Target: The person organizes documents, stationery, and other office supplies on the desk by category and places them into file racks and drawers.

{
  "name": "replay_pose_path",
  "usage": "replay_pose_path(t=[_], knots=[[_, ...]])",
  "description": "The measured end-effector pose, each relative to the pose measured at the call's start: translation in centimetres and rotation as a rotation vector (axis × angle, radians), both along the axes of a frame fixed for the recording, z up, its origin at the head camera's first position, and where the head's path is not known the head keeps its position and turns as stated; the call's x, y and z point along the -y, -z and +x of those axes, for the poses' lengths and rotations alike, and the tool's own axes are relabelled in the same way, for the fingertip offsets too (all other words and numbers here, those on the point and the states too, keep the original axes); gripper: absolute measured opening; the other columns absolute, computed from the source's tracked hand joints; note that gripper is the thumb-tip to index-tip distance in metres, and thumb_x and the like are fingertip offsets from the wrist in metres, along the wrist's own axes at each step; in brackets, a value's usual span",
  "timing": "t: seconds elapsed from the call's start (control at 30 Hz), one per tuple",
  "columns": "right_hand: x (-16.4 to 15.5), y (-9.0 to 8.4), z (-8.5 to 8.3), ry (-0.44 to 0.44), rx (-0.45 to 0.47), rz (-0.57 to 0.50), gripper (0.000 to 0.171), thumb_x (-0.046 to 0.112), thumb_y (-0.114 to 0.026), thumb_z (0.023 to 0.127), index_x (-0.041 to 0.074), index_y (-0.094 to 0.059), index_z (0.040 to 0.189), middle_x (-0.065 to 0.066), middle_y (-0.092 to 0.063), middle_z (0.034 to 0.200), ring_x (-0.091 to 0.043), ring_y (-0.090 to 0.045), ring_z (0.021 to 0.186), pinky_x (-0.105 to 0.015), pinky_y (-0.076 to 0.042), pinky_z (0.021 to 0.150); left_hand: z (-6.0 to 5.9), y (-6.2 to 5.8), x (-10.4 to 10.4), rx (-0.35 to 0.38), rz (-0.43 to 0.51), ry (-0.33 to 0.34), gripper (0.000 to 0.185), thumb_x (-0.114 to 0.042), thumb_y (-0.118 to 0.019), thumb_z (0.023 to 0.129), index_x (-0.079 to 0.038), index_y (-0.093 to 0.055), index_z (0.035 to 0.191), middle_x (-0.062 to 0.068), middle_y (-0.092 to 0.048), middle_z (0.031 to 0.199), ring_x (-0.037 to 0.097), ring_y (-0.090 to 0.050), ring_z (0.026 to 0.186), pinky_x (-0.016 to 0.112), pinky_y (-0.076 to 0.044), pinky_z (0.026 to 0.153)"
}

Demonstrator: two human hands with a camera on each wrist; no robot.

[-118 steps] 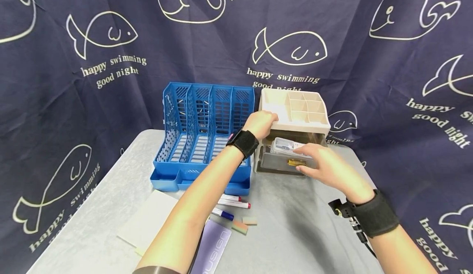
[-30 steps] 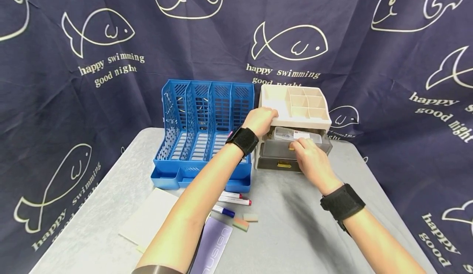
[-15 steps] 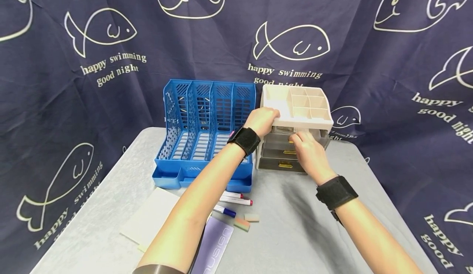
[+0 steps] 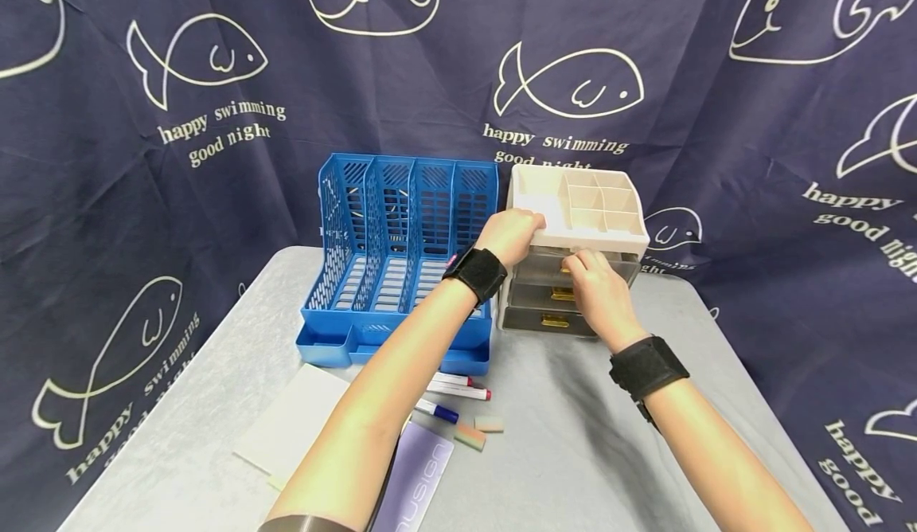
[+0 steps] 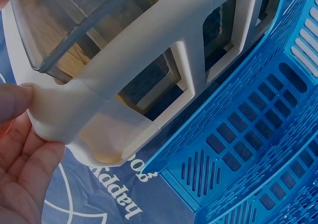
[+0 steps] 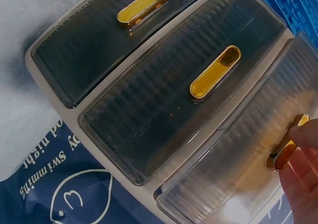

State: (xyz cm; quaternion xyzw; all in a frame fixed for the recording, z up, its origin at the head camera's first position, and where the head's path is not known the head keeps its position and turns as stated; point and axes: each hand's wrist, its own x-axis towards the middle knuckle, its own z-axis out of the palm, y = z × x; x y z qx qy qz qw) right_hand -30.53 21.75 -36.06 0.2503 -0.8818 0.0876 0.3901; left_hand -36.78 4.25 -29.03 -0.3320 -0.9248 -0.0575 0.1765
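A white desktop organizer (image 4: 623,239) with three smoky see-through drawers stands at the back right of the table. My left hand (image 4: 507,237) grips the front left corner of its top; in the left wrist view the thumb and fingers lie on either side of that corner. My right hand (image 4: 603,297) is at the top drawer (image 4: 536,267), pinching its gold handle (image 6: 279,162) between thumb and fingers. That drawer sits slightly forward of the frame in the right wrist view. Below it, the middle drawer (image 6: 149,110) and bottom drawer (image 6: 89,50) are closed.
Left of the organizer stands a blue file rack (image 4: 383,325). In front lie red-capped markers (image 4: 458,390), a blue-capped marker (image 4: 438,411), two small eraser-like blocks (image 4: 470,436), a purple lettered flat item (image 4: 415,476) and white paper (image 4: 294,416), partly behind my left forearm.
My right hand has gone from above the pulled-out top drawer to its handle, and the drawer has slid back in. The clear box inside has gone from sight. My left hand stays put.
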Motion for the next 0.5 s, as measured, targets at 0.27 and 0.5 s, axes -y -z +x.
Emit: replay_pose_path(t=[0.27, 0.5], knots=[[0.08, 0.13, -0.49, 0.010, 0.030, -0.035, 0.029, -0.018, -0.058, 0.073, 0.002, -0.059, 0.094, -0.012, -0.058, 0.097, -0.032, -0.055, 0.093, -0.044, -0.051, 0.064, -0.01, -0.01, 0.01, 0.000, -0.002, -0.004, 0.031, -0.005, -0.061, 0.088, -0.015, -0.066, 0.116, 0.002, -0.068, 0.111, 0.017, -0.064, 0.101, 0.031, -0.052, 0.084], [0.27, 0.29, -0.89, 0.026, 0.041, -0.055, 0.030, -0.019, -0.056, 0.073, 0.001, -0.058, 0.095, -0.012, -0.057, 0.097, -0.032, -0.054, 0.091, -0.043, -0.050, 0.065, 0.09, 0.01, 0.05, -0.001, 0.002, -0.002, 0.031, -0.005, -0.061, 0.088, -0.014, -0.066, 0.116, 0.002, -0.068, 0.111, 0.017, -0.063, 0.101, 0.030, -0.052, 0.084]])
